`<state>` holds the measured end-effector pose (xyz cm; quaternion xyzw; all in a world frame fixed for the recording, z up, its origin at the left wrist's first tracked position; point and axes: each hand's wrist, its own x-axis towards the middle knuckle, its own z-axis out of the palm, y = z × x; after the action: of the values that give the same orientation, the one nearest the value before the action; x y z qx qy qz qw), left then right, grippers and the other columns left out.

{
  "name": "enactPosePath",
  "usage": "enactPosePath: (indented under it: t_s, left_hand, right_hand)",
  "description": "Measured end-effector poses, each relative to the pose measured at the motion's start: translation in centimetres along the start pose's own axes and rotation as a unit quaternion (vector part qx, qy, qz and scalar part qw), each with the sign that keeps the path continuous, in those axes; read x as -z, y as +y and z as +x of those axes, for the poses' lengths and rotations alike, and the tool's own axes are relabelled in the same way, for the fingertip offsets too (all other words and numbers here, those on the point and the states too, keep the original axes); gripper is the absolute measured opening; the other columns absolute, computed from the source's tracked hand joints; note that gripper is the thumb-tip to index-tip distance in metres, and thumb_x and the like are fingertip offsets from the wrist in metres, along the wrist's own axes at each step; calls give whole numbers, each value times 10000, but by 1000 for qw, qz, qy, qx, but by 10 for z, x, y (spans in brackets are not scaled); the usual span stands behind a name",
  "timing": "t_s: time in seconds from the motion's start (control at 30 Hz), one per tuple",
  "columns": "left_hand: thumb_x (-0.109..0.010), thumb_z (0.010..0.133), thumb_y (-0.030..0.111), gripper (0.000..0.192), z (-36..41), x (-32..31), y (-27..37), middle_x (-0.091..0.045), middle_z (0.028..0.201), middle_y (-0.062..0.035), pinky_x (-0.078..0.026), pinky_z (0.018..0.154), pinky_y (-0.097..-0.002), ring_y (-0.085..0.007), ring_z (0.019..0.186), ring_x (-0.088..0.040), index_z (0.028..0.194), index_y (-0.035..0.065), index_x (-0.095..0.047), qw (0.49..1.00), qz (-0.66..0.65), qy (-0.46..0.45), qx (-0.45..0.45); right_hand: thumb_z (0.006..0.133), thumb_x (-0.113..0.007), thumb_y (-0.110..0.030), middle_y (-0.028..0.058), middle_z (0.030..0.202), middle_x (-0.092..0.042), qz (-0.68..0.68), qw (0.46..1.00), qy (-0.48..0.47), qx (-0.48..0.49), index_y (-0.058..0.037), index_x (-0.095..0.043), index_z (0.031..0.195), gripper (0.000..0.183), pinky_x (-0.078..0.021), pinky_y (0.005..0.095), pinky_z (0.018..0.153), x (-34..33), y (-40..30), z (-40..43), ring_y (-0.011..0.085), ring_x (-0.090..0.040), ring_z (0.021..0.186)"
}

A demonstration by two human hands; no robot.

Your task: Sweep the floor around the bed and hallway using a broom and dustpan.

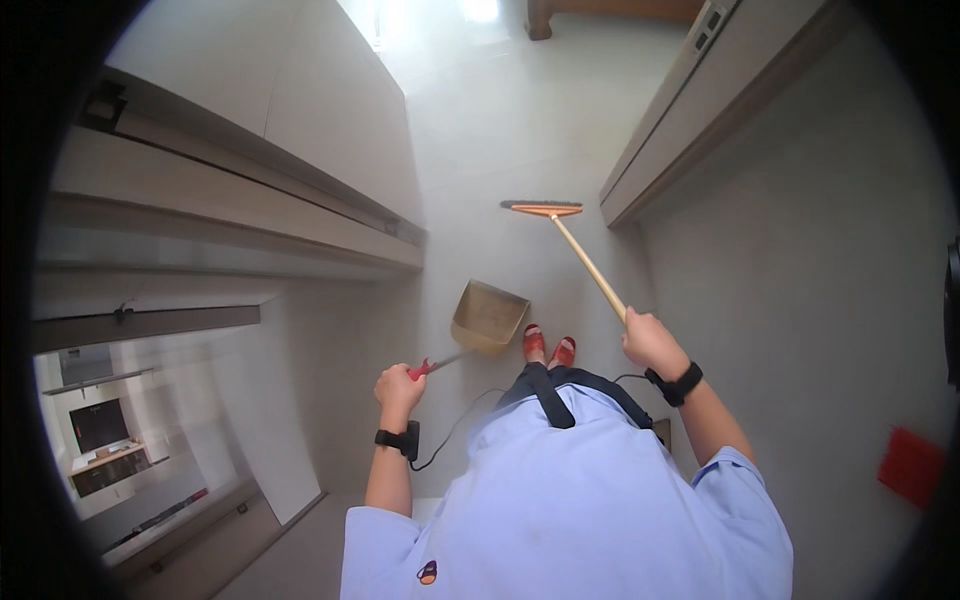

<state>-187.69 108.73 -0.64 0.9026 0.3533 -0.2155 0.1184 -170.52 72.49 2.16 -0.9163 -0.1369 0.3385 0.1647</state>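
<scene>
My right hand (649, 341) is closed around the pale handle of a broom (589, 262). The broom's orange head, with grey bristles, points away from me over the pale floor, ahead of my feet. My left hand (400, 388) grips the red end of a long-handled dustpan (491, 311). The pan, tan and somewhat see-through, lies left of my red sandals (533, 342), its wide edge facing ahead. Whether pan and bristles touch the floor cannot be told. Black bands are on both wrists, and a thin cable runs from the left one.
A pale wall or panel edge (345, 161) stands at the left, and another (660, 165) at the right, with a passage between them. A wooden furniture leg (538, 21) shows at the far end. An opening with a room beyond is at the lower left. A red mat (911, 466) is at the right.
</scene>
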Motion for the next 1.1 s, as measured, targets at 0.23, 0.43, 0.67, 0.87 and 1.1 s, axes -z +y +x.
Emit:
enactPosePath:
  t_s: [0.23, 0.43, 0.67, 0.87, 1.1]
  left_hand:
    - [-611, 621, 288, 256, -4, -8, 21, -631, 753, -128, -487, 651, -384, -297, 728, -610, 780, 92, -652, 1000, 17, 24, 10]
    - [-630, 624, 310, 271, -12, -13, 27, -630, 741, -120, -487, 643, -379, -293, 717, -611, 769, 82, -649, 999, 34, 42, -2]
    - [-647, 631, 363, 306, -10, -19, 25, -628, 724, -115, -487, 631, -379, -293, 698, -611, 753, 81, -647, 998, 40, 48, -9]
    - [-635, 641, 357, 287, -18, -22, 32, -628, 714, -113, -488, 620, -379, -291, 684, -613, 743, 90, -649, 997, 56, 53, -3]
    - [-634, 630, 342, 277, -20, -33, 17, -630, 720, -117, -489, 618, -380, -291, 690, -613, 753, 94, -652, 997, 43, 64, 11]
  right_hand:
    - [684, -463, -9, 268, 778, -585, 33, 990, -77, -114, 81, -501, 912, 248, -484, 407, 695, -16, 41, 72, 383, -589, 778]
    - [704, -454, -26, 220, 664, -590, 132, 977, -105, -131, 83, -509, 875, 210, -473, 371, 492, -52, 65, 3, 311, -605, 575]
    - [705, -534, -97, 131, 610, -573, 251, 948, -129, -150, 20, -544, 813, 159, -428, 317, 399, -23, 76, -48, 189, -543, 437]
    - [709, -513, -79, 221, 694, -583, 95, 994, 49, -15, 30, -534, 836, 169, -469, 395, 579, -28, 68, -3, 367, -581, 653]
    - [684, -483, -16, 255, 801, -595, 94, 989, -5, -117, 78, -569, 838, 201, -495, 390, 635, -17, 53, 104, 329, -613, 746]
